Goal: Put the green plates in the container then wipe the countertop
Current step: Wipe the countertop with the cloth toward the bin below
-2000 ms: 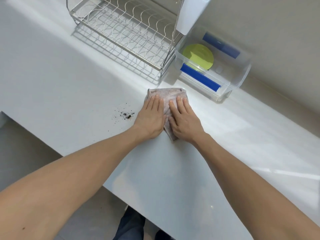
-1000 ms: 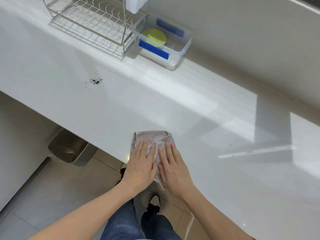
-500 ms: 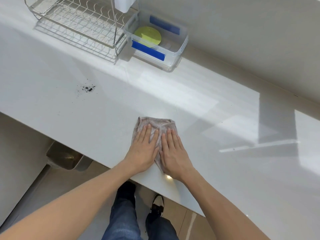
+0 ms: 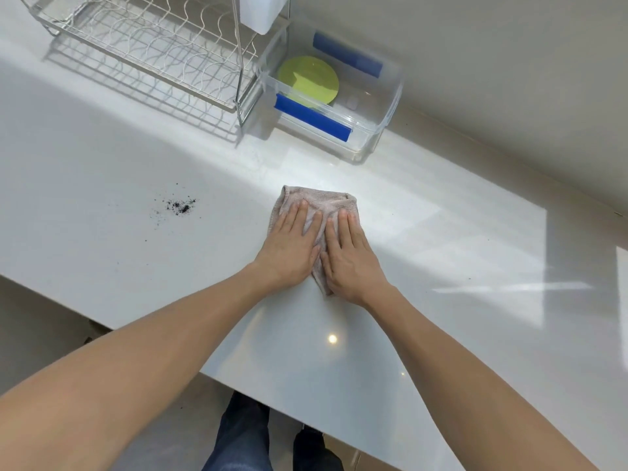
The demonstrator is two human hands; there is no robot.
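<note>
- Head view: left hand [image 4: 291,250] and right hand [image 4: 350,258] lie side by side, fingers flat and extended, pressing a folded pinkish cloth [image 4: 319,206] onto the white countertop [image 4: 441,260].
- Green plates [image 4: 308,81] sit inside the clear container [image 4: 387,107] at the back, beside a wire dish rack [image 4: 153,45].
- Dark crumbs [image 4: 179,205] lie left of the cloth, apart from it.

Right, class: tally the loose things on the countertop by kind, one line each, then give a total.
Dish rack: 1
Clear container: 1
Green plates, stacked in the container, number unclear: at least 1
Cloth: 1
Total: at least 4
</note>
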